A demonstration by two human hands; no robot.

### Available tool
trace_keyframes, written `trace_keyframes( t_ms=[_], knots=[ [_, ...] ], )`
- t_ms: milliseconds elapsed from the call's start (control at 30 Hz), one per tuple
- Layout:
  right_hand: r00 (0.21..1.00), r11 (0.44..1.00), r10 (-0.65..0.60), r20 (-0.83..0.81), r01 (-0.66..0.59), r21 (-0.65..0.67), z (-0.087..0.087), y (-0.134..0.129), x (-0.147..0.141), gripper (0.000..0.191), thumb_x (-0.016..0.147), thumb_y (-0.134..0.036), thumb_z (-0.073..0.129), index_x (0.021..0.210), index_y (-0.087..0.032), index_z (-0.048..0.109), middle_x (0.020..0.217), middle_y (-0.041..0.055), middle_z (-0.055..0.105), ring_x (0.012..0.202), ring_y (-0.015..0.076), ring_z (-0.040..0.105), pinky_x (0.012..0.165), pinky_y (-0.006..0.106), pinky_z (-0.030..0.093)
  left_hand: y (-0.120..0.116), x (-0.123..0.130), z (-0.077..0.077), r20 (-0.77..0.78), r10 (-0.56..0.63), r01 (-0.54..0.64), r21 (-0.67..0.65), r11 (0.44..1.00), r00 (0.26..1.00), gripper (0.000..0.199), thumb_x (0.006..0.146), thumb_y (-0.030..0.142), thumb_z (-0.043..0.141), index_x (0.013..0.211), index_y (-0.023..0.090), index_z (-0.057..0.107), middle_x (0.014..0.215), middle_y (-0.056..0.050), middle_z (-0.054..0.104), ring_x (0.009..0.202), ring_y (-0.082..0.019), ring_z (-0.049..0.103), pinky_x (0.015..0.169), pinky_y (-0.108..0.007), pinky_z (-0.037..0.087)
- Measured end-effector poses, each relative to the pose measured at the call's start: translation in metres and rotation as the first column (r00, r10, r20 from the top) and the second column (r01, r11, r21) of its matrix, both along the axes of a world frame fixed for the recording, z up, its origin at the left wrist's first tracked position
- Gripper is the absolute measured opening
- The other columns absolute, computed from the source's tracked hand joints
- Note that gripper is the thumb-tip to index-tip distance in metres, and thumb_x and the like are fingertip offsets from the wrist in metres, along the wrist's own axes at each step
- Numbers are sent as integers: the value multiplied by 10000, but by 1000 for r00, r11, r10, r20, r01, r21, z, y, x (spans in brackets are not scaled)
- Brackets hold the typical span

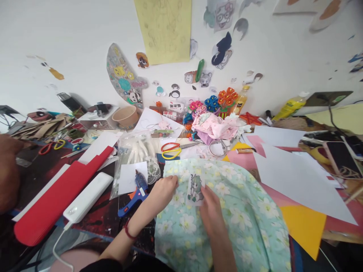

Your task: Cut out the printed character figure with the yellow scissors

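Observation:
A small clear card (pixel 195 189) printed with a green-haired cartoon figure is held by its right edge in my right hand (pixel 209 204), above a mint-green floral cloth (pixel 238 189). Left of the card, my left hand (pixel 168 189) is closed over the cloth's upper left part; whatever its fingertips hold, if anything, is too small to make out. A blue glue gun (pixel 138 194) lies left of my left hand on a white paper. Scissors with red and yellow handles (pixel 171 150) rest just behind the cloth.
On the left are a red sheet (pixel 56 202) and a white power strip (pixel 87 196). White papers (pixel 300 181) and orange paper (pixel 304 226) lie right. Pink fabric (pixel 215 126) and yarn flowers (pixel 227 97) stand behind. Another person's arm (pixel 8 170) reaches in at far left.

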State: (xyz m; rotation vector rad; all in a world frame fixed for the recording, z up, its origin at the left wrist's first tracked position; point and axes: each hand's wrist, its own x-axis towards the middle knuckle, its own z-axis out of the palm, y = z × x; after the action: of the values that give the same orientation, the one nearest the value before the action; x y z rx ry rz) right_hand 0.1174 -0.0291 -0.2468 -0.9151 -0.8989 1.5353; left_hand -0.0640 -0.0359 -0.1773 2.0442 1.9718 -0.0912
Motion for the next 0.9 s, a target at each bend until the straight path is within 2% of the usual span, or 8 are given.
trace_keyframes(
  t_ms=[133, 267, 433, 533, 633, 733, 800, 900],
  knots=[
    [1000, 988, 5, 27, 0, -153, -16, -1, 13, 213, 911, -394, 681, 1084, -292, 751, 999, 34, 795, 916, 240, 760, 759, 388, 637, 0, -4, 0, 62, 31, -32, 17, 999, 998, 249, 982, 358, 619, 1094, 139, 657, 1005, -44, 699, 854, -158, 686, 779, -353, 599],
    [999, 978, 21, 38, -12, -207, -24, -3, 29, 206, 861, -383, 747, 1032, -272, 775, 960, 40, 795, 929, 253, 762, 781, 391, 639, -3, -8, -2, 120, 70, -79, 73, 994, 990, 156, 1010, 262, 560, 986, 135, 645, 888, -17, 692, 785, -144, 673, 745, -320, 569],
    [1000, 917, -18, 15, 23, -399, -22, -9, 42, 238, 801, -402, 810, 1001, -277, 778, 1007, 28, 811, 889, 242, 775, 661, 334, 647, -10, -14, -3, 158, 108, -130, 134, 982, 981, 193, 1017, 163, 447, 899, 167, 600, 845, -50, 701, 761, -184, 677, 692, -297, 500],
    [998, 877, 3, 66, 30, -480, -15, -12, 47, 285, 791, -438, 814, 1037, -298, 778, 1125, 29, 797, 1013, 252, 761, 709, 316, 656, -13, -13, -3, 165, 95, -123, 169, 978, 982, 192, 1027, 167, 421, 961, 179, 601, 945, -60, 702, 843, -186, 682, 748, -299, 510],
    [972, 925, 117, 205, -32, -379, -2, -11, 48, 317, 811, -482, 784, 1064, -292, 783, 1195, 43, 776, 1125, 265, 723, 862, 327, 635, -11, -9, -4, 144, 27, -52, 176, 983, 989, 138, 1011, 183, 482, 1046, 208, 614, 1032, -56, 691, 949, -204, 667, 810, -320, 513],
    [892, 964, 258, 371, -212, -160, 14, -7, 41, 289, 881, -495, 690, 988, -246, 790, 1143, 82, 787, 1078, 292, 729, 889, 361, 615, -5, -7, -5, 97, -40, 25, 152, 988, 994, 111, 988, 190, 539, 1052, 224, 622, 1043, -52, 675, 981, -228, 638, 819, -346, 505],
    [827, 928, 311, 467, -371, 39, 23, -3, 34, 263, 932, -427, 619, 843, -226, 763, 1161, 99, 778, 1068, 296, 725, 903, 377, 598, -1, -7, -4, 72, -68, 58, 132, 990, 995, 90, 975, 175, 556, 1020, 217, 621, 1035, -51, 666, 976, -232, 620, 815, -353, 499],
    [725, 792, 316, 612, -556, 251, 31, 5, 23, 248, 950, -291, 570, 734, -224, 672, 1310, 86, 720, 1274, 308, 628, 1087, 451, 499, 6, -10, -1, 55, -104, 98, 102, 990, 993, 69, 962, 156, 569, 976, 209, 611, 1016, -46, 658, 956, -229, 603, 800, -354, 488]
  ],
)
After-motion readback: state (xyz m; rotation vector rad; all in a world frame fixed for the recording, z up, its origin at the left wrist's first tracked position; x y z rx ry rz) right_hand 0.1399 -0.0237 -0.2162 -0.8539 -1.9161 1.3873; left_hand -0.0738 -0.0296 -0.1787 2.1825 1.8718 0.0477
